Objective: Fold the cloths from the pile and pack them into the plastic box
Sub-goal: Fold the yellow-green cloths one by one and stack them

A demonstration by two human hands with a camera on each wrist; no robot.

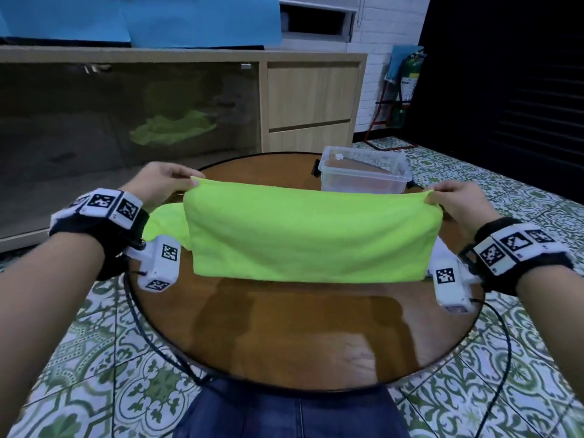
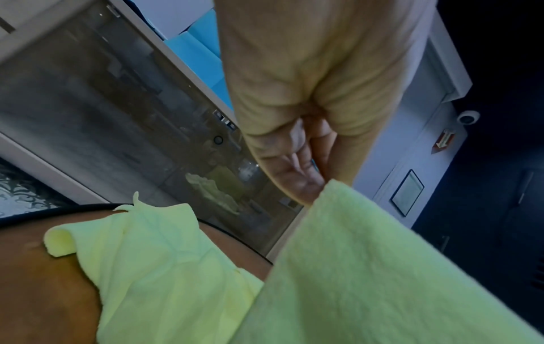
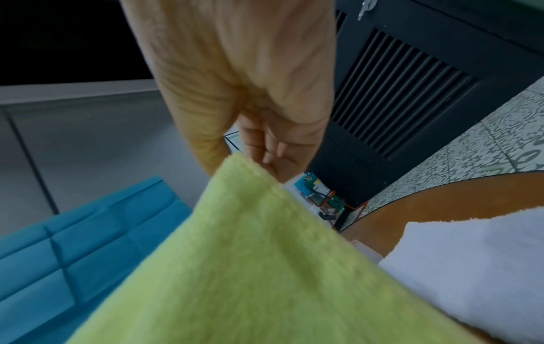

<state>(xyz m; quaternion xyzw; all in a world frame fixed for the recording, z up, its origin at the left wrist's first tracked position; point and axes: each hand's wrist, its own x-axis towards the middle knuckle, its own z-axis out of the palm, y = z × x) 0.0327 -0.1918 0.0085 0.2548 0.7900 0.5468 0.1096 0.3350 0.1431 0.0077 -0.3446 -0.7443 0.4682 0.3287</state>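
Gleaming round wooden table [image 1: 284,327]; patterned floor tiles [image 1: 521,191]; wooden cabinet [image 1: 311,99].

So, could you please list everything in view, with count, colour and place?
held cloth: one, lime green, hanging doubled above the table, its top corners pinched.
cloth pile: lime green, count unclear, table's left side.
white cloth: one, table's right side.
box: one, clear plastic, lidless, far right of the table.
table: one, round, brown.
cabinet: one, light wood, beyond the table.
fire extinguisher: one, green, right by the wall.
left hand: pinches the cloth's left corner.
right hand: pinches the right corner.
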